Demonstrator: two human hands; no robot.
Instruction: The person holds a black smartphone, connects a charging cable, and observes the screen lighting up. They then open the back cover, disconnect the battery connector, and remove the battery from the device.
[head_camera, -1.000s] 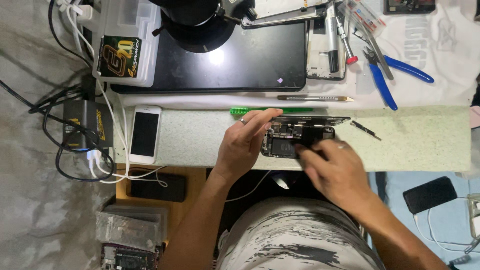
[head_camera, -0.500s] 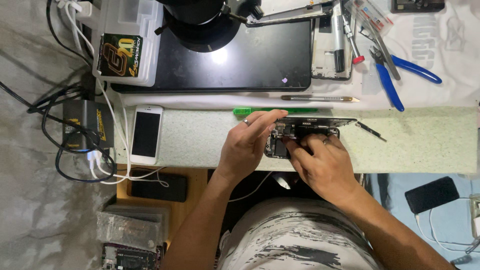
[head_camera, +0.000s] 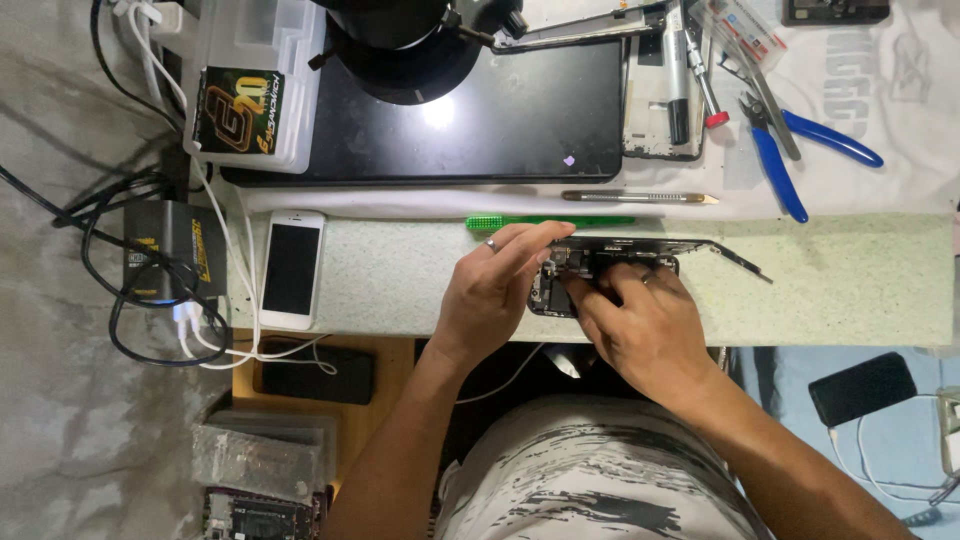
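An opened phone body (head_camera: 615, 256) with its inner parts exposed lies on the pale green mat (head_camera: 860, 280). My left hand (head_camera: 495, 290) rests on the phone's left end, index finger stretched over its top edge, a ring on one finger. Fingertips of my right hand (head_camera: 640, 325) press down into the phone's lower middle, covering much of it. Whether the right fingers pinch a small part is hidden. A thin dark strip (head_camera: 740, 260) sticks out to the phone's right.
A white phone (head_camera: 292, 268) lies at the mat's left end. Behind the mat: a green brush (head_camera: 545, 221), a metal pry tool (head_camera: 640, 197), blue pliers (head_camera: 790, 150), a black pad (head_camera: 500, 130) under a microscope base. Cables and a charger box (head_camera: 170, 250) crowd the left.
My right hand has slid left over the opened phone, closer to my left hand. The left hand has stayed on the phone's left end.
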